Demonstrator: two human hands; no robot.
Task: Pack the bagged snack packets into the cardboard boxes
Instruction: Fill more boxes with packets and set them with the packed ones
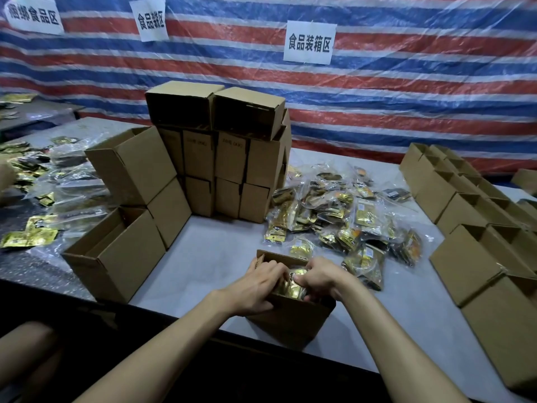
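A small open cardboard box [293,318] stands at the table's near edge, right in front of me. Inside it lies a clear bag of gold snack packets [293,286]. My left hand [258,283] and my right hand [316,276] both reach into the box's mouth, fingers curled onto the bag; the fingertips are hidden inside. A heap of more bagged snack packets [340,207] lies on the table beyond the box, to the right.
A wall of stacked cardboard boxes [220,158] rises at the middle, with open boxes [116,254] leaning at its left. Rows of open boxes [479,216] line the right side. Loose gold packets and bags [43,199] cover the left table. A striped tarp hangs behind.
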